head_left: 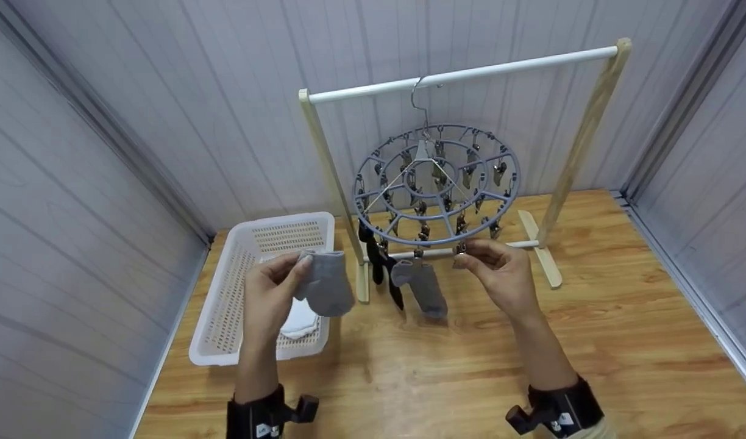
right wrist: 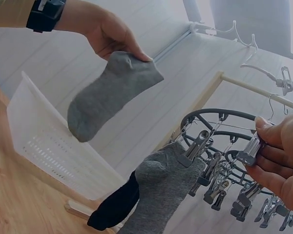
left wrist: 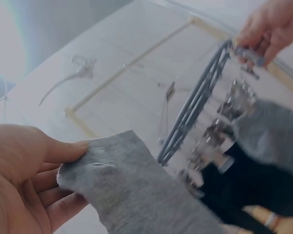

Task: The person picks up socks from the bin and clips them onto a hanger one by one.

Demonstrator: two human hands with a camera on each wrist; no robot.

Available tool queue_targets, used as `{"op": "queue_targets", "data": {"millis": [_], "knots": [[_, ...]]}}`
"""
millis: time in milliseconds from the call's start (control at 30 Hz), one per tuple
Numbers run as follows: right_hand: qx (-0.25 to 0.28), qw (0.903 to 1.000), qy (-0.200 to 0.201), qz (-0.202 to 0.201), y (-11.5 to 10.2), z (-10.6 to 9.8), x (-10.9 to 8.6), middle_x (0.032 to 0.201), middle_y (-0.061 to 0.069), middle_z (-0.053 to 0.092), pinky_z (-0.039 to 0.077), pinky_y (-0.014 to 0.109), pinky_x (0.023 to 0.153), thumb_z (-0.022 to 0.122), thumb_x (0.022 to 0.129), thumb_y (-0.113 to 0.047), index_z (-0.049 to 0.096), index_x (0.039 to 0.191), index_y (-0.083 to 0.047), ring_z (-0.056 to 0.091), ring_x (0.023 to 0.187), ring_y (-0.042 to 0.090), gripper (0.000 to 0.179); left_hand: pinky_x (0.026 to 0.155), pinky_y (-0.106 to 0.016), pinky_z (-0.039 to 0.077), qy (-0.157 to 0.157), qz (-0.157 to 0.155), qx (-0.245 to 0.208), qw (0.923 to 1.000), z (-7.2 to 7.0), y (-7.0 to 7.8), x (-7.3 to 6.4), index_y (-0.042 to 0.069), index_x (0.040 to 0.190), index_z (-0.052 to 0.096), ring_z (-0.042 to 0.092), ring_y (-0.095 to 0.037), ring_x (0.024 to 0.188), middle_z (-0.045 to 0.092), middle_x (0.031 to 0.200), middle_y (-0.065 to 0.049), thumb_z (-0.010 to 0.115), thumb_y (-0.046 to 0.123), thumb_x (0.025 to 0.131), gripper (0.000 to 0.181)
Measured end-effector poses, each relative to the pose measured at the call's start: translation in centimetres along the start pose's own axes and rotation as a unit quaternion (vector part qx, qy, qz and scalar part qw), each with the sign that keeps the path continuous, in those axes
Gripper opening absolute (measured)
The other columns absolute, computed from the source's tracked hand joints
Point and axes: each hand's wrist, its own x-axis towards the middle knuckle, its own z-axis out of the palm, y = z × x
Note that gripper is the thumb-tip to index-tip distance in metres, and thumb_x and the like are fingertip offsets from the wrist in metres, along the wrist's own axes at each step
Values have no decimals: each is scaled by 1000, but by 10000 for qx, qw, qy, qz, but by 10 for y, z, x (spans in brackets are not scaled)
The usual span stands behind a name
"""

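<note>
My left hand [head_left: 269, 296] pinches a grey sock [head_left: 330, 283] by its cuff, between thumb and fingers, left of the round hanger. In the right wrist view that sock [right wrist: 110, 92] hangs with its toe down. My right hand [head_left: 501, 274] holds a metal clip [right wrist: 250, 148] on the front rim of the round grey drying hanger [head_left: 437, 242] between thumb and fingers. Another grey sock [head_left: 426, 289] hangs from a clip just left of my right hand. Black socks [head_left: 376, 259] hang further left on the rim.
The hanger hooks over the white bar [head_left: 489, 74] of a wooden-legged stand [head_left: 583, 140]. Many clips dangle from its rings. At the left, a white perforated basket [head_left: 227, 268] contains white cloth items [head_left: 300, 320]. Panel walls [head_left: 227, 91] enclose the wooden table [head_left: 422, 378].
</note>
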Motion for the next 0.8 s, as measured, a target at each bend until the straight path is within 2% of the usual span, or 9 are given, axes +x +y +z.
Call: {"op": "queue_targets", "data": {"millis": [233,433,600,800], "knots": [[-37,9999,36,103,-2,-1,-2,103,22,77,64,31,78,79,90,10,76,110,10,77,86,21,20,72,-25,61,-197,203,-632,9976,46,-12,-28,-5,106,80,76,-16,81,80,97,-17,78,5,97,14],[-14,9997,63,234,-4,0,-4,103,30,74,64,34,80,78,91,9,74,110,10,77,85,22,19,71,-25,61,-499,19,-1041,9933,80,-18,-41,-4,105,81,76,-16,79,80,94,-16,79,6,96,14],[36,9997,-2,256,-4,3,-6,104,24,75,64,39,81,78,92,6,75,111,8,77,86,24,20,71,-27,62,-662,97,-1222,9903,93,-23,-45,-5,106,81,77,-17,79,79,93,-16,79,4,95,14],[223,9993,-207,210,-3,7,-3,107,35,71,64,39,81,76,93,7,73,113,9,77,86,25,20,72,-29,64,-741,99,-1265,9891,101,-26,-45,-6,106,80,77,-17,80,79,92,-17,80,4,94,15]]}}
